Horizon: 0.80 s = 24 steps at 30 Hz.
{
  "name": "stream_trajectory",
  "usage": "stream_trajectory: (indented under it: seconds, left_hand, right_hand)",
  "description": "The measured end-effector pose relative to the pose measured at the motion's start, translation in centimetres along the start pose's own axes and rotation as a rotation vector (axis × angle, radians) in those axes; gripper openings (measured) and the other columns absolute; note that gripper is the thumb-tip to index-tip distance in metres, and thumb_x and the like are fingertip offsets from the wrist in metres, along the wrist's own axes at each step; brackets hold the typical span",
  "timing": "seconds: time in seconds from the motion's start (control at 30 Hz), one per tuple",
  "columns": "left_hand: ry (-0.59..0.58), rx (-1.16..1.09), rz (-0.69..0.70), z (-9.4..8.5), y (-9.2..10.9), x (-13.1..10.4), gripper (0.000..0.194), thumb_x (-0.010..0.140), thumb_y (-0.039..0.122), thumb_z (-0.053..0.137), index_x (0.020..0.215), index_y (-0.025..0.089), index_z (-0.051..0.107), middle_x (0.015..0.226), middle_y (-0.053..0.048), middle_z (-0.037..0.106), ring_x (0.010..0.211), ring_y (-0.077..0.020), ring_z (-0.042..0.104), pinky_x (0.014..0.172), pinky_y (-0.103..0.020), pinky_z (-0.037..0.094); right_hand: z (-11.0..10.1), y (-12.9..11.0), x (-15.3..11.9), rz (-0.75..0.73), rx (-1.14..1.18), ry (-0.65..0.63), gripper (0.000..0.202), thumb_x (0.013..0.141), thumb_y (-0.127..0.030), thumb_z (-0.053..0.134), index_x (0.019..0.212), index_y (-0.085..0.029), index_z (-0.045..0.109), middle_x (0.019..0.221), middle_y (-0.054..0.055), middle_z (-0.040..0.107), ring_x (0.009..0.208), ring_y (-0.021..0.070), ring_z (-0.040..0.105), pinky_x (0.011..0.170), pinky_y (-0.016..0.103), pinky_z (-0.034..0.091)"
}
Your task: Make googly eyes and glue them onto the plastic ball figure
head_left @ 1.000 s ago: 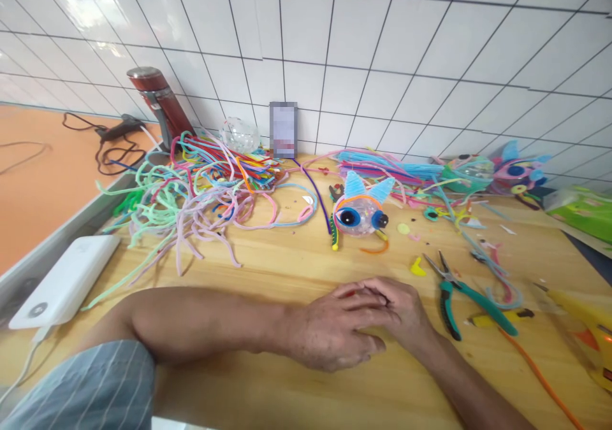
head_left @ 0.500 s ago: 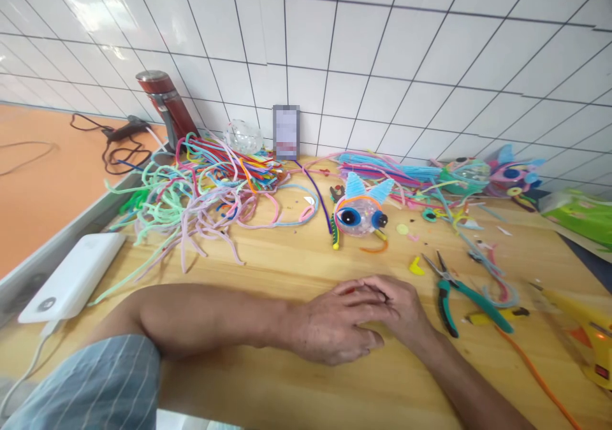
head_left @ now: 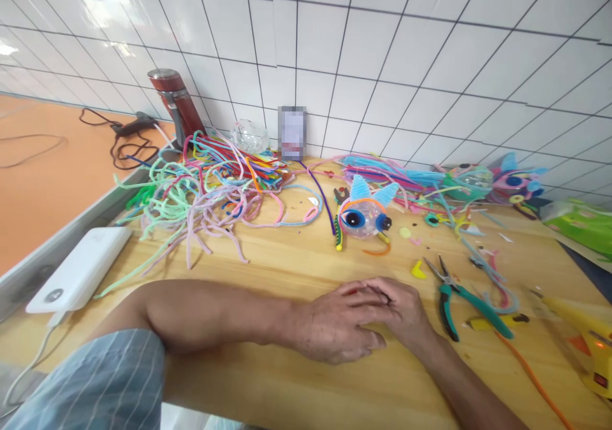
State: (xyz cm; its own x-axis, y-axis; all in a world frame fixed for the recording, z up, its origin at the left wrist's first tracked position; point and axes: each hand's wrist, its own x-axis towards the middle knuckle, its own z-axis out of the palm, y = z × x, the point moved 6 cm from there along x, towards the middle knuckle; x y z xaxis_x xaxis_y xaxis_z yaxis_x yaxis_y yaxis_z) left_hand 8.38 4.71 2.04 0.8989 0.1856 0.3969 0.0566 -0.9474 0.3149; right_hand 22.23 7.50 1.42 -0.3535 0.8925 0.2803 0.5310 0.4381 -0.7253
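Observation:
My left hand [head_left: 335, 325] and my right hand [head_left: 399, 306] meet over the front middle of the wooden table. The left lies across the fingers of the right, both closed. A small red bit shows between the fingers; what it belongs to is hidden. Behind them stands a clear ball figure [head_left: 363, 226] with blue pipe-cleaner ears, big blue-rimmed eyes and a black nose. Right of my hands lie green-handled pliers [head_left: 478, 306] with their jaws apart, and a yellow cutter [head_left: 509, 322] partly under them. A small yellow piece [head_left: 419, 269] sits nearer my right hand.
Loose pipe cleaners [head_left: 210, 207] heap at the left, before a red flask [head_left: 176, 108]. A white power bank [head_left: 79, 271] lies front left, a yellow glue gun [head_left: 586, 344] far right. A phone [head_left: 292, 134] leans on the tiled wall. More ball figures [head_left: 471, 181] stand back right.
The whole view has shifted slightly, so things appear a little further right. My hands keep the same clasped position, and nothing on the table has visibly moved.

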Motion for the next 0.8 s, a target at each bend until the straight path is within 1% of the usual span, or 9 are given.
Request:
stream_trajectory:
  seconds: [0.13,0.27,0.37,0.43,0.5,0.53,0.63,0.7,0.8]
  left_hand:
    - [-0.013,0.001,-0.01,0.1,-0.1,0.0,0.03,0.103,0.033,0.052,0.115,0.024,0.078,0.153,-0.006,0.062,0.149,-0.0249,0.049,0.131,-0.044,0.033]
    - [-0.02,0.016,-0.007,-0.2,-0.2,0.1,0.029,0.101,0.033,0.055,0.118,0.024,0.077,0.154,-0.008,0.061,0.149,-0.0258,0.049,0.131,-0.045,0.035]
    - [-0.014,0.06,0.022,-0.9,0.7,0.0,0.031,0.102,0.035,0.053,0.116,0.024,0.079,0.152,-0.008,0.063,0.148,-0.0268,0.051,0.13,-0.046,0.037]
    - [-0.041,0.086,0.179,-1.2,2.7,-0.3,0.037,0.105,0.037,0.046,0.117,0.028,0.08,0.151,-0.004,0.064,0.145,-0.0231,0.055,0.126,-0.04,0.042]
    - [-0.086,0.07,0.423,-1.2,5.3,-0.9,0.043,0.108,0.036,0.038,0.114,0.035,0.081,0.144,0.004,0.069,0.134,-0.0142,0.063,0.113,-0.027,0.052]
    - [-0.119,0.06,0.495,-1.0,6.1,-1.1,0.043,0.108,0.033,0.038,0.111,0.038,0.082,0.139,0.006,0.072,0.128,-0.0119,0.066,0.107,-0.024,0.055]
    - [-0.158,0.054,0.434,-0.1,5.9,-1.0,0.037,0.106,0.035,0.045,0.106,0.034,0.082,0.131,0.002,0.076,0.126,-0.0161,0.068,0.105,-0.029,0.056]
    - [-0.147,0.041,0.378,0.4,5.1,-0.8,0.036,0.106,0.04,0.047,0.107,0.03,0.082,0.131,-0.001,0.076,0.127,-0.019,0.067,0.106,-0.032,0.056]
    - [-0.16,0.012,0.366,0.9,4.4,-0.7,0.038,0.107,0.041,0.045,0.105,0.03,0.081,0.132,0.0,0.076,0.129,-0.0183,0.066,0.107,-0.032,0.054]
  right_hand:
    - [-0.1,-0.1,0.0,-0.023,0.003,0.025,0.012,0.088,-0.021,0.065,0.09,-0.022,0.076,0.08,0.003,0.081,0.067,0.0183,0.075,0.063,0.027,0.059]
    - [-0.1,-0.4,0.1,-0.039,-0.024,0.021,0.011,0.091,-0.027,0.066,0.089,-0.023,0.076,0.077,0.003,0.08,0.066,0.0182,0.075,0.061,0.027,0.058]
    - [-0.5,-0.7,0.1,-0.048,-0.062,0.045,0.016,0.094,-0.032,0.065,0.088,-0.023,0.077,0.074,0.002,0.079,0.061,0.0177,0.072,0.058,0.028,0.057]
    - [-1.5,-0.6,-0.1,0.004,-0.13,0.132,0.019,0.097,-0.033,0.064,0.087,-0.024,0.077,0.074,0.002,0.079,0.06,0.0176,0.071,0.058,0.028,0.056]
    - [-3.1,-0.2,-0.5,0.097,-0.206,0.282,0.019,0.098,-0.034,0.064,0.088,-0.024,0.078,0.075,0.002,0.079,0.06,0.0168,0.069,0.057,0.028,0.054]
    - [-3.8,0.1,-0.7,0.143,-0.231,0.352,0.019,0.097,-0.035,0.065,0.089,-0.024,0.078,0.074,0.001,0.078,0.058,0.0161,0.067,0.056,0.028,0.053]
    - [-4.9,0.6,-0.9,0.207,-0.245,0.431,0.02,0.096,-0.036,0.067,0.088,-0.023,0.078,0.066,-0.001,0.072,0.054,0.0143,0.06,0.054,0.027,0.049]
    - [-4.7,0.5,-0.6,0.188,-0.231,0.396,0.02,0.095,-0.036,0.066,0.085,-0.023,0.078,0.062,-0.002,0.069,0.051,0.0133,0.058,0.052,0.026,0.047]
    - [-3.8,0.0,-0.1,0.149,-0.208,0.309,0.021,0.095,-0.035,0.065,0.084,-0.024,0.078,0.062,-0.003,0.069,0.05,0.0121,0.056,0.051,0.025,0.045]
